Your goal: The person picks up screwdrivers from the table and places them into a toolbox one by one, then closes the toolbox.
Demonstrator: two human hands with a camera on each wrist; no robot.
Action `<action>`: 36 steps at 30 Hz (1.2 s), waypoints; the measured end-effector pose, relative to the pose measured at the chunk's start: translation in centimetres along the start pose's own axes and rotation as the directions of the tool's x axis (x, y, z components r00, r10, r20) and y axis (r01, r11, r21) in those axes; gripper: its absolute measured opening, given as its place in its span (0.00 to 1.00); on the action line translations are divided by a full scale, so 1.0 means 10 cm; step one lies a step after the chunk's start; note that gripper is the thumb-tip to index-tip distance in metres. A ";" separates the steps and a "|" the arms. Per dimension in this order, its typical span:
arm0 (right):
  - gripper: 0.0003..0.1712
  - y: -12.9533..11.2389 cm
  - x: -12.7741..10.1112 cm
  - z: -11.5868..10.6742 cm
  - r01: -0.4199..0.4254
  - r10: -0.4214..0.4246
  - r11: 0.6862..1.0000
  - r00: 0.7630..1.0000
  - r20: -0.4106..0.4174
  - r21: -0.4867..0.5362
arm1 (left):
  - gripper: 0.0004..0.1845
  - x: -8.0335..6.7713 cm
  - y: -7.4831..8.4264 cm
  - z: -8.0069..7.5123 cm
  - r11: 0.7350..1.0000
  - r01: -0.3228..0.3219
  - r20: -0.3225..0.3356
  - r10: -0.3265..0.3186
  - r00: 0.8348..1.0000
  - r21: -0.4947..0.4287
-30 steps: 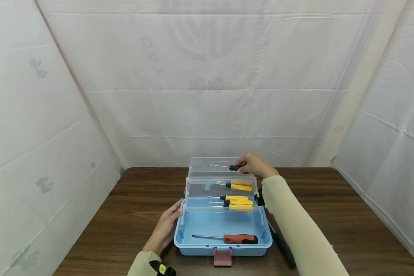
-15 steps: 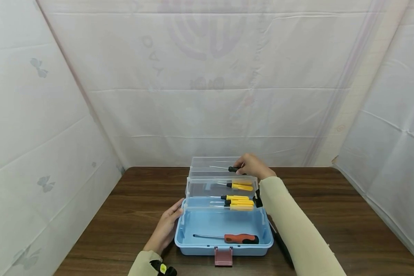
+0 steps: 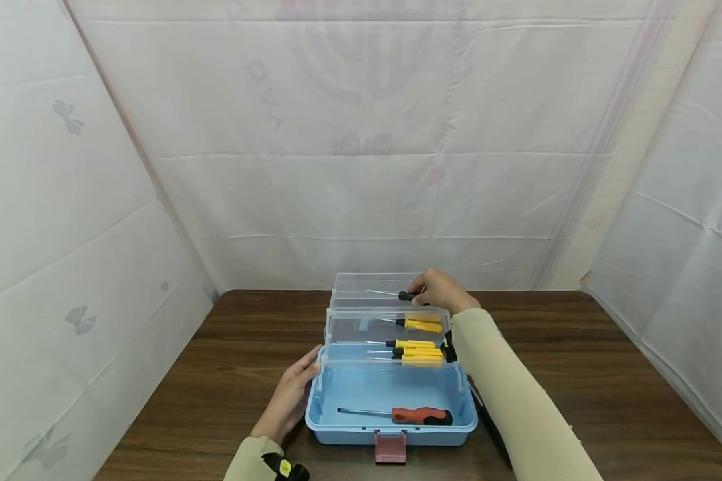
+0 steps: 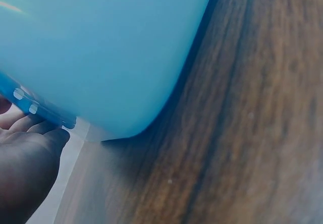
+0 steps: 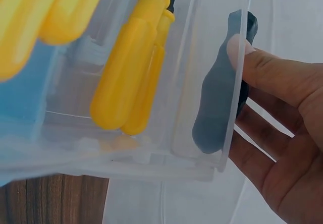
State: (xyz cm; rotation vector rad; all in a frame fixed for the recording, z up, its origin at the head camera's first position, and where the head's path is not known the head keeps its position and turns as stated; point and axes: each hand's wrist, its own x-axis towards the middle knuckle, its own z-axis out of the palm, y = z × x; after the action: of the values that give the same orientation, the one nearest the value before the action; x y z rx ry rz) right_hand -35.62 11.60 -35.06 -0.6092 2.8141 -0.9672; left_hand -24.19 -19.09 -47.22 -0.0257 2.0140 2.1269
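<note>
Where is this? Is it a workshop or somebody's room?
It looks more like a small set-up work corner than a real workshop. White sheets hang all around a brown wooden table, and the blue toolbox on it stands open, with screwdrivers lying in its clear trays.

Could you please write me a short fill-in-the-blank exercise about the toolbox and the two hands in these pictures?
1. The right hand holds a screwdriver with a ___ handle.
2. The left hand rests against the ___ toolbox.
3. The orange-handled screwdriver lies in the toolbox's ___ compartment.

Missing words: black; blue; bottom
</note>
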 end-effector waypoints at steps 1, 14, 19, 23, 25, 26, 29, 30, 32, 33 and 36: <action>0.13 0.00 0.00 0.00 -0.003 0.003 1.000 1.000 -0.004 -0.006 | 0.28 0.00 0.00 0.00 1.000 0.000 0.000 0.000 1.000 -0.001; 0.12 0.00 -0.02 0.05 -0.047 0.047 0.998 0.999 -0.011 -0.030 | 0.28 0.00 -0.01 0.00 1.000 -0.002 -0.002 0.002 1.000 -0.006; 0.13 0.00 -0.02 0.02 -0.045 0.045 0.999 0.999 0.004 -0.024 | 0.28 0.01 0.00 0.00 1.000 -0.004 -0.001 0.004 1.000 -0.017; 0.14 0.01 -0.03 0.01 -0.031 0.031 0.999 1.000 0.006 -0.013 | 0.28 0.02 0.00 0.00 1.000 0.001 -0.007 -0.001 1.000 -0.015; 0.14 0.01 -0.03 0.01 -0.032 0.032 0.999 0.999 0.005 -0.013 | 0.28 0.02 0.00 0.00 1.000 0.002 -0.008 -0.002 1.000 -0.014; 0.14 0.01 -0.03 0.01 -0.039 0.039 0.999 0.999 0.005 -0.013 | 0.28 0.02 0.00 0.00 1.000 0.003 -0.008 -0.003 1.000 -0.014; 0.15 0.00 -0.03 0.00 -0.063 0.063 0.998 0.998 0.004 -0.016 | 0.28 0.02 0.00 0.00 1.000 0.006 -0.010 -0.006 1.000 -0.015; 0.15 0.00 -0.03 0.00 -0.069 0.069 0.997 0.998 0.004 -0.016 | 0.28 0.02 0.00 0.00 1.000 0.007 -0.010 -0.007 1.000 -0.015; 0.15 -0.01 -0.03 -0.01 -0.081 0.082 0.997 0.997 0.005 -0.015 | 0.28 0.02 0.00 0.00 1.000 0.009 -0.012 -0.009 1.000 -0.016; 0.15 -0.02 -0.03 -0.02 -0.085 0.085 0.996 0.996 0.005 -0.015 | 0.28 0.02 0.00 0.00 1.000 0.009 -0.012 -0.009 1.000 -0.018; 0.15 -0.03 -0.04 -0.03 -0.091 0.091 0.996 0.996 0.000 -0.027 | 0.28 0.02 0.00 0.00 1.000 0.007 -0.011 -0.007 1.000 -0.023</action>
State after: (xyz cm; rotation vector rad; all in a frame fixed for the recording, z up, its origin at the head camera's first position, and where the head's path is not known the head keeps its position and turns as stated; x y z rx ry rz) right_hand -35.23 11.69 -34.64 -0.4799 2.8302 -0.9140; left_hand -24.38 -19.09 -47.30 -0.0475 1.9923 2.1506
